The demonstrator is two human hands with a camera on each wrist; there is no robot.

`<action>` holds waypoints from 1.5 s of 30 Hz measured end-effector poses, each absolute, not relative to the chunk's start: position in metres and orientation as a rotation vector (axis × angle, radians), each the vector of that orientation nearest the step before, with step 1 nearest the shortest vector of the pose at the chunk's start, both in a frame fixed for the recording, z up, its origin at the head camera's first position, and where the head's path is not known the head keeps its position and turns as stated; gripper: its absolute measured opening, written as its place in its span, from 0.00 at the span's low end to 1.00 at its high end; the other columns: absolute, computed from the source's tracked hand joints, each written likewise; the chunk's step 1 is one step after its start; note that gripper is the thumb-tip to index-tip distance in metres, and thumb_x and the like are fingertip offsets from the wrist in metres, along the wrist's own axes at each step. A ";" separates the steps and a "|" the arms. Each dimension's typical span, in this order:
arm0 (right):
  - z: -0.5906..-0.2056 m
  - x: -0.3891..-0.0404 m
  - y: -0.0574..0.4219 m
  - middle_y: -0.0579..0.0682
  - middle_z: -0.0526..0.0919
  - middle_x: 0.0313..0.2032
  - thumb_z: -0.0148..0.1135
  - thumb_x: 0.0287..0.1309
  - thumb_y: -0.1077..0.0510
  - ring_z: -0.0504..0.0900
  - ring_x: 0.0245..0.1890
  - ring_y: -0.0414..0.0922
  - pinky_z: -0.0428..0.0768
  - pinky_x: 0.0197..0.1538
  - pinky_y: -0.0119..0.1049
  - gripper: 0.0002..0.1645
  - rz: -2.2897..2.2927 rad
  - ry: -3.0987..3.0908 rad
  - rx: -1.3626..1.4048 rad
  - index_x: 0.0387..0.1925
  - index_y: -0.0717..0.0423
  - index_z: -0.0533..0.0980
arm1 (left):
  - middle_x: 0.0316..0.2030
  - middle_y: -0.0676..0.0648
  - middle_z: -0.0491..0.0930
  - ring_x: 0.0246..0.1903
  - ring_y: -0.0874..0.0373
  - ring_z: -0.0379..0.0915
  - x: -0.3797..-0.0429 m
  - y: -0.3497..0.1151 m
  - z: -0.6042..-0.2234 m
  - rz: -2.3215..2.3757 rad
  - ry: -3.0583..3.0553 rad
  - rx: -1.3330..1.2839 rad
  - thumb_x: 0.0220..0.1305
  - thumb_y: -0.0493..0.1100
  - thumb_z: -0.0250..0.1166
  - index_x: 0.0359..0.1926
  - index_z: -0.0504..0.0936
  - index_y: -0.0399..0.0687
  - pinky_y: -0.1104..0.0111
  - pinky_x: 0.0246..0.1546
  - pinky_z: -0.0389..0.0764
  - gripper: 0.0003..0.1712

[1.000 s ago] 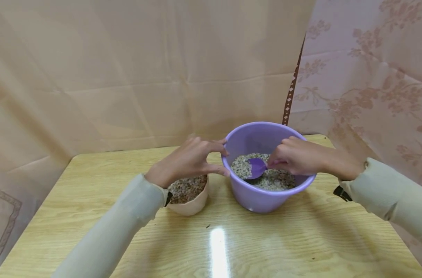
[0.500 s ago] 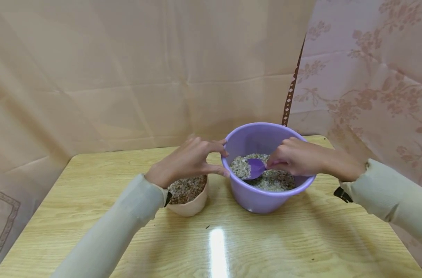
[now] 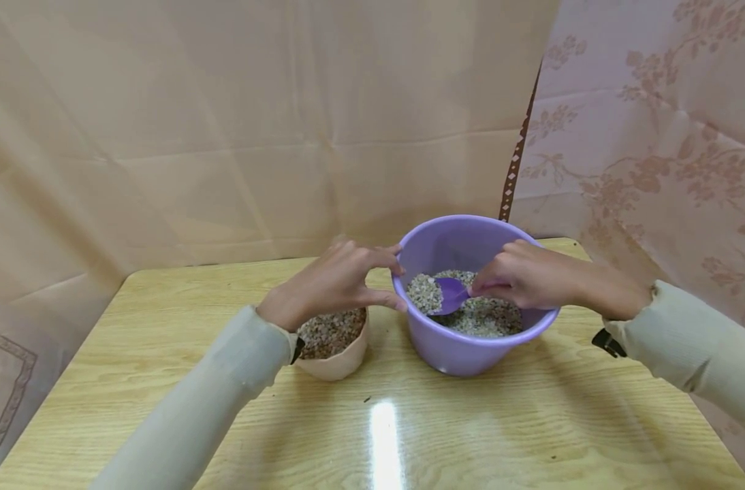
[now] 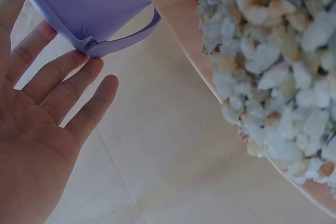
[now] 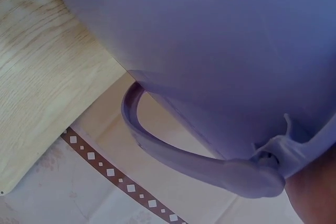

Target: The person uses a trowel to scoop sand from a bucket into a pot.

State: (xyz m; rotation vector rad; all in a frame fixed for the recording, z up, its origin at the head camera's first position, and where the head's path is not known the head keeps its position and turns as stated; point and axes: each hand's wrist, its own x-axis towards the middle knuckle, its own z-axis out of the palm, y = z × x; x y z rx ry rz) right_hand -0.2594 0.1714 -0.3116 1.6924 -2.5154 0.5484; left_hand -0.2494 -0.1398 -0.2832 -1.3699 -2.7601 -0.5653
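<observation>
In the head view, a purple bucket (image 3: 455, 357) with small pale gravel (image 3: 489, 318) inside stands on the table. My right hand (image 3: 526, 275) reaches over its right rim and pinches the handle of a purple scoop (image 3: 453, 295). The scoop's blade lies low in the bucket, pale gravel heaped at its left end. At the bucket's left rim is my left hand (image 3: 342, 280), thumb and fingers spread and touching it. Below that hand, a peach-coloured pot (image 3: 340, 366) holds brownish and white gravel (image 3: 332, 335); the wrist and sleeve cover part of it.
A wood-patterned table (image 3: 274, 435) carries both containers. Beige cloth (image 3: 238, 136) hangs behind it, and flowered cloth (image 3: 667, 150) at the right. The bucket's carrying handle (image 5: 178, 162) hangs outside its wall in the right wrist view.
The scoop's blade has shifted very slightly, with gravel now more heaped at its left end. Both hands stay almost where they were, and the bucket and pot have not moved.
</observation>
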 end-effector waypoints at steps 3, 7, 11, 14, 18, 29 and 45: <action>-0.311 -0.258 0.172 0.35 0.88 0.32 0.72 0.52 0.67 0.82 0.29 0.29 0.79 0.33 0.31 0.12 0.557 -2.515 1.684 0.35 0.48 0.87 | 0.63 0.44 0.73 0.18 0.63 0.47 -0.249 -0.140 -0.283 -0.554 -2.765 -1.367 0.51 0.66 0.72 0.44 0.87 0.60 0.61 0.41 0.59 0.24; -0.310 -0.257 0.173 0.36 0.88 0.32 0.72 0.54 0.66 0.82 0.28 0.29 0.79 0.32 0.29 0.10 0.591 -2.528 1.678 0.36 0.49 0.88 | 0.63 0.45 0.73 0.16 0.64 0.46 -0.250 -0.140 -0.283 -0.549 -2.779 -1.353 0.50 0.67 0.72 0.45 0.87 0.60 0.61 0.42 0.60 0.25; -0.309 -0.256 0.173 0.38 0.89 0.33 0.71 0.54 0.66 0.84 0.28 0.32 0.80 0.33 0.30 0.09 0.624 -2.524 1.680 0.37 0.51 0.88 | 0.63 0.44 0.73 0.15 0.64 0.47 -0.250 -0.140 -0.283 -0.549 -2.786 -1.348 0.50 0.65 0.73 0.45 0.87 0.60 0.61 0.42 0.60 0.25; -0.309 -0.255 0.175 0.39 0.89 0.33 0.71 0.55 0.65 0.84 0.29 0.32 0.81 0.34 0.30 0.09 0.650 -2.515 1.674 0.37 0.52 0.88 | 0.63 0.44 0.73 0.15 0.64 0.46 -0.250 -0.140 -0.283 -0.548 -2.784 -1.348 0.50 0.64 0.74 0.44 0.87 0.60 0.61 0.42 0.60 0.24; -0.308 -0.253 0.178 0.42 0.89 0.33 0.71 0.55 0.65 0.85 0.30 0.33 0.81 0.34 0.29 0.08 0.687 -2.499 1.667 0.38 0.53 0.88 | 0.63 0.44 0.73 0.15 0.65 0.45 -0.250 -0.139 -0.283 -0.553 -2.770 -1.358 0.50 0.63 0.74 0.44 0.87 0.59 0.61 0.41 0.61 0.23; -0.305 -0.248 0.184 0.43 0.89 0.33 0.73 0.52 0.66 0.83 0.27 0.30 0.79 0.31 0.26 0.10 0.689 -2.483 1.592 0.38 0.54 0.88 | 0.62 0.43 0.74 0.14 0.65 0.44 -0.250 -0.138 -0.282 -0.570 -2.756 -1.372 0.51 0.63 0.74 0.45 0.87 0.58 0.62 0.41 0.62 0.24; -0.304 -0.243 0.190 0.42 0.89 0.36 0.74 0.48 0.68 0.86 0.31 0.35 0.79 0.34 0.23 0.14 0.696 -2.467 1.516 0.39 0.53 0.88 | 0.62 0.43 0.74 0.16 0.64 0.47 -0.250 -0.139 -0.283 -0.568 -2.757 -1.369 0.50 0.63 0.74 0.44 0.87 0.56 0.61 0.41 0.62 0.24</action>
